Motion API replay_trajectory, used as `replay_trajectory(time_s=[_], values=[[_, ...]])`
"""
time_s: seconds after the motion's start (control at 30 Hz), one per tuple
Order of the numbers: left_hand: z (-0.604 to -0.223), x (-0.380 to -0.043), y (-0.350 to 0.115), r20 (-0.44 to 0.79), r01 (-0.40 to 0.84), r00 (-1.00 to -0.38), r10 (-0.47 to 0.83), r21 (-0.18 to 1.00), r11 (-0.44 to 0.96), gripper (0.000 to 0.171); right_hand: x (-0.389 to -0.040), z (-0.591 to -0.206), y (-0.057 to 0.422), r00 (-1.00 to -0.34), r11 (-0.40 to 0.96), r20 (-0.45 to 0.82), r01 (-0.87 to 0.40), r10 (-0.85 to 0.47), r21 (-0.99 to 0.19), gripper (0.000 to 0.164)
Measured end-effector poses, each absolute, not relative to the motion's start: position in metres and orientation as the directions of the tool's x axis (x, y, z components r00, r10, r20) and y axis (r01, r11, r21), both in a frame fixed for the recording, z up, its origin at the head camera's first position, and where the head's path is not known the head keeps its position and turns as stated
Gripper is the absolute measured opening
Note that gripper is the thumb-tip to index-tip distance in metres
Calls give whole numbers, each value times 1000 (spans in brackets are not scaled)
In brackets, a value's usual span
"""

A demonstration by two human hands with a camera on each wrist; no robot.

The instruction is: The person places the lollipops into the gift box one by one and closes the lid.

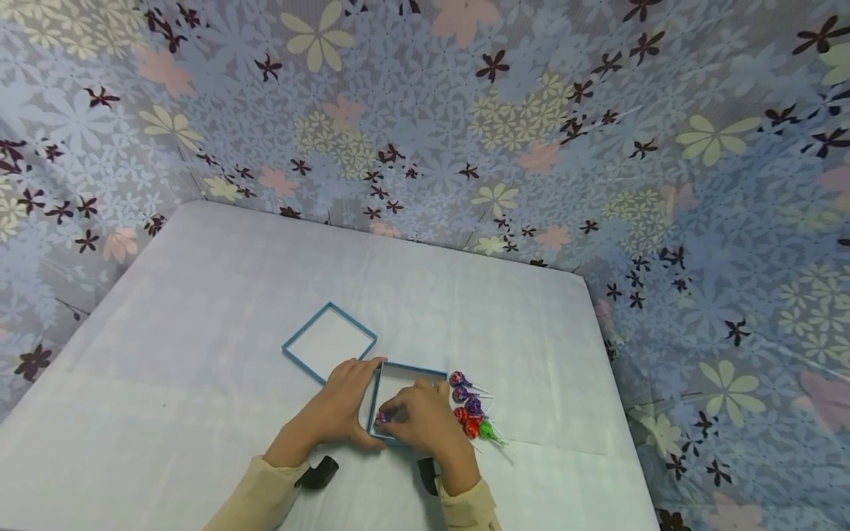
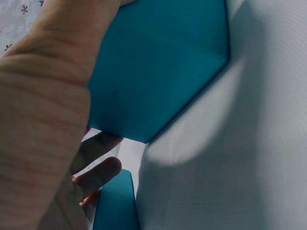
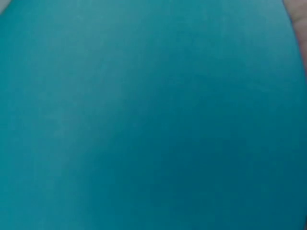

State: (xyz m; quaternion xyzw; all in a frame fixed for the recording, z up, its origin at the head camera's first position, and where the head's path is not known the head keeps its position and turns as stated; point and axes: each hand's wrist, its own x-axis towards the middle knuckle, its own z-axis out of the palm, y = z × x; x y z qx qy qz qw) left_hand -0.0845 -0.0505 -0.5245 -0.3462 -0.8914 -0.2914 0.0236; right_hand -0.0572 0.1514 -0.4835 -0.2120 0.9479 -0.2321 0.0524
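Note:
An open blue box (image 1: 408, 366) with a pale inside sits on the white table. My left hand (image 1: 341, 402) grips its left side, thumb at the near corner and fingers at the far corner. In the left wrist view the outer wall of the box (image 2: 158, 72) shows beside the wrist. My right hand (image 1: 425, 417) is over the inside of the box, pinching a lollipop (image 1: 382, 418) with a purple and red wrapper near the near-left corner. The blue box wall (image 3: 153, 115) fills most of the right wrist view, which hides the fingers.
Right of the box lies a cluster of several wrapped lollipops, with purple (image 1: 474, 405), red (image 1: 471, 426) and green (image 1: 488, 430) wrappers. A blue-edged square lid (image 1: 332, 343) lies behind and left of the box. Flowered cloth (image 1: 425, 110) hangs around the table (image 1: 199, 332).

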Motion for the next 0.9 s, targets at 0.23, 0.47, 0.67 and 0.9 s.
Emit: replay_trajectory(time_s=[0.23,0.47,0.67,0.9], values=[[-524,-85,-51,244,627,-763,599,506,592,134,-60,-482,149,-909,819,-44,-352,-415,-454,13],[-527,-85,-50,231,620,-766,599,510,596,133,-59,-484,147,-913,842,-83,-330,-399,-427,14],[-525,-84,-49,217,609,-773,596,516,602,134,-59,-485,146,-915,843,-76,-329,-396,-426,13],[-524,-84,-50,214,608,-773,597,521,599,132,-60,-486,147,-917,836,-80,-316,-390,-448,12]])
